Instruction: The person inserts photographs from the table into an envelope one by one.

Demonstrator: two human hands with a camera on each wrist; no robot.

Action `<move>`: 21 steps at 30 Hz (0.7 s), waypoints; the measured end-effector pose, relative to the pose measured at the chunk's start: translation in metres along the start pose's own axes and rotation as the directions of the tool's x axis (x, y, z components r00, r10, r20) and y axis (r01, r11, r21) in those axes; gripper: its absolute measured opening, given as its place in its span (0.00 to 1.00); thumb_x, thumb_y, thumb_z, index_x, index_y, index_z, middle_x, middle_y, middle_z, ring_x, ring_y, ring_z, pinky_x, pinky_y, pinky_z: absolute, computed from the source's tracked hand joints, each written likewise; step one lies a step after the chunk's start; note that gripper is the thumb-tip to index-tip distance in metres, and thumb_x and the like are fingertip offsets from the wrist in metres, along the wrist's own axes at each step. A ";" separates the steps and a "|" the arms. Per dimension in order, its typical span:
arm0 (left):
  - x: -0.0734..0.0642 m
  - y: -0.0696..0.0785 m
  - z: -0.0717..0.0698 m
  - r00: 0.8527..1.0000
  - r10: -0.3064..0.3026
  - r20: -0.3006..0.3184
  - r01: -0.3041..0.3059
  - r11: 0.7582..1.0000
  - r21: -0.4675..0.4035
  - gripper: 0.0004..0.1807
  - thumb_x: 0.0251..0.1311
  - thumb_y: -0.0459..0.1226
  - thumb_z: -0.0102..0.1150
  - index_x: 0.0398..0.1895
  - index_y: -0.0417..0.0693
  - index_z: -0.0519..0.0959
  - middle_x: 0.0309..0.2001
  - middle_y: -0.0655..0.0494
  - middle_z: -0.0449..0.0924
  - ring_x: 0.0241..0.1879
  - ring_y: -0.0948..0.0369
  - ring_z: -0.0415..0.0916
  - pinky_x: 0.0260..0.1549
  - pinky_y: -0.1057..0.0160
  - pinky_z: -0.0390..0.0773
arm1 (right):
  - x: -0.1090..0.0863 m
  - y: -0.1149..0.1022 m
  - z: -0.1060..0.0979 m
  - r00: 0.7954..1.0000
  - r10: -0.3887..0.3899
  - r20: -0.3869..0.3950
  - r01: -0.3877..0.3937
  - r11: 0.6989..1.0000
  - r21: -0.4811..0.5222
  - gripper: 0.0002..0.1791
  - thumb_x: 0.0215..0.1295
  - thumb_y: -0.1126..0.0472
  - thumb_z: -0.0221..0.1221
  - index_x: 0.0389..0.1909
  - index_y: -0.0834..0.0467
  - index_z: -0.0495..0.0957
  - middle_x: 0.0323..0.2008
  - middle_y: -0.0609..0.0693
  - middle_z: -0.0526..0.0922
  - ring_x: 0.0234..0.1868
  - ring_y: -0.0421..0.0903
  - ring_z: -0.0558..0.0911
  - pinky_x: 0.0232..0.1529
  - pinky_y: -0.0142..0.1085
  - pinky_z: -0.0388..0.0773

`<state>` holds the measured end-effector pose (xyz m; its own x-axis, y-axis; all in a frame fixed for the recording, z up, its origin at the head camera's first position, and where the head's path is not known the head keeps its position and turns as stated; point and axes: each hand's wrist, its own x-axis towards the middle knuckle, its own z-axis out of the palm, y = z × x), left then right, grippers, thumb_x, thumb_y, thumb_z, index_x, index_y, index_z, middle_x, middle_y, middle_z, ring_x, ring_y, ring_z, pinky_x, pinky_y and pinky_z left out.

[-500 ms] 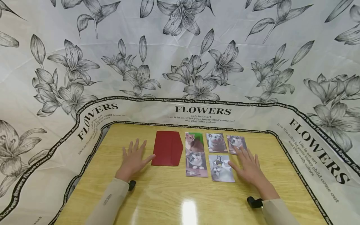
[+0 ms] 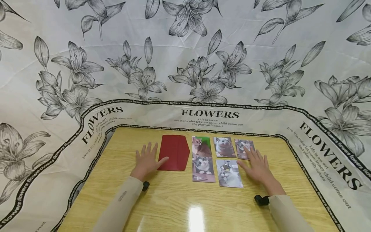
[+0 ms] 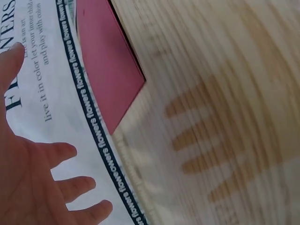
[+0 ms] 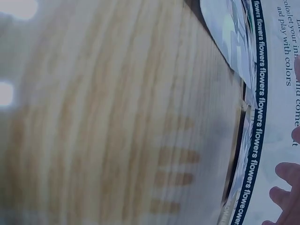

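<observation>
My left hand [image 2: 146, 163], fingers spread, is at the left edge of a red envelope [image 2: 175, 153], the thumb overlapping it in the head view. In the left wrist view the hand [image 3: 30, 180] appears raised above the table, gripping nothing. The envelope lies flat, its pointed flap facing right. My right hand [image 2: 259, 169] spreads its fingers over the right-hand photo cards and holds nothing; contact cannot be told. Its fingertips partly cover a cat card [image 2: 242, 145]. Beside its thumb lies a card with a white-and-grey cat [image 2: 230, 175].
Left of these cards are a hamster card [image 2: 223, 147], an orange cat card on green [image 2: 201, 148] and another cat card [image 2: 204, 166] directly below it. Everything lies on a glossy wooden table [image 2: 174, 199]. A flower-printed cloth [image 2: 162, 87] surrounds its back and sides.
My left hand has shifted right, bringing its thumb over the envelope's left part. The right hand has barely moved. Envelope and cards stay where they were.
</observation>
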<state>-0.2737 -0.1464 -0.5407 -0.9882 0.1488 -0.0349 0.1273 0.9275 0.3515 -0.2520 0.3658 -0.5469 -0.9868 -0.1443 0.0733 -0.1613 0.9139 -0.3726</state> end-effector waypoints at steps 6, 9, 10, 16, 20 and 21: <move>0.006 0.012 0.004 1.000 -0.013 0.011 0.013 0.999 0.035 0.59 0.68 0.76 0.46 0.88 0.46 0.52 0.86 0.35 0.46 0.83 0.33 0.43 0.74 0.23 0.41 | 0.009 0.007 0.000 1.000 0.023 0.015 -0.023 1.000 0.004 0.50 0.81 0.33 0.51 0.88 0.55 0.44 0.84 0.72 0.41 0.81 0.79 0.42 0.74 0.75 0.28; 0.010 0.016 0.007 1.000 -0.026 0.009 0.026 0.999 0.022 0.59 0.68 0.75 0.49 0.88 0.45 0.52 0.86 0.36 0.46 0.83 0.33 0.44 0.75 0.24 0.41 | 0.013 0.009 -0.001 0.999 0.031 0.029 -0.031 1.000 0.000 0.50 0.81 0.33 0.51 0.88 0.56 0.44 0.84 0.72 0.40 0.81 0.79 0.41 0.74 0.75 0.27; 0.011 0.017 0.008 0.999 -0.030 0.011 0.030 0.999 0.024 0.59 0.68 0.75 0.49 0.88 0.45 0.52 0.86 0.36 0.46 0.83 0.33 0.45 0.75 0.24 0.42 | 0.015 0.010 -0.001 0.999 0.037 0.033 -0.037 0.999 0.000 0.50 0.81 0.33 0.50 0.88 0.57 0.44 0.84 0.72 0.39 0.81 0.79 0.41 0.74 0.75 0.27; 0.016 0.023 0.016 0.998 -0.058 0.037 0.056 0.997 0.061 0.61 0.68 0.75 0.50 0.87 0.40 0.50 0.85 0.35 0.48 0.82 0.34 0.50 0.75 0.25 0.44 | 0.020 0.015 -0.001 0.998 0.051 0.029 -0.052 0.999 0.008 0.50 0.82 0.33 0.49 0.87 0.61 0.46 0.84 0.73 0.42 0.80 0.80 0.43 0.74 0.76 0.30; 0.017 0.030 0.019 0.996 -0.087 0.022 0.086 0.995 0.058 0.63 0.66 0.76 0.51 0.86 0.37 0.53 0.83 0.34 0.54 0.80 0.33 0.55 0.75 0.26 0.48 | 0.024 0.016 -0.001 0.998 0.062 0.020 -0.062 0.998 0.010 0.50 0.82 0.32 0.48 0.87 0.62 0.46 0.83 0.74 0.44 0.79 0.81 0.44 0.74 0.76 0.33; 0.017 0.032 0.020 0.995 -0.094 0.014 0.093 0.994 0.062 0.63 0.65 0.76 0.52 0.85 0.36 0.54 0.82 0.34 0.56 0.78 0.33 0.57 0.74 0.26 0.50 | 0.025 0.016 -0.001 0.998 0.065 0.018 -0.065 0.998 0.011 0.50 0.82 0.32 0.48 0.87 0.62 0.46 0.83 0.75 0.44 0.79 0.81 0.45 0.74 0.76 0.34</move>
<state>-0.2846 -0.1078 -0.5484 -0.9946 0.0654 -0.0810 0.0395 0.9569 0.2876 -0.2794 0.3773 -0.5503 -0.9953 -0.0912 0.0320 -0.0965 0.9171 -0.3868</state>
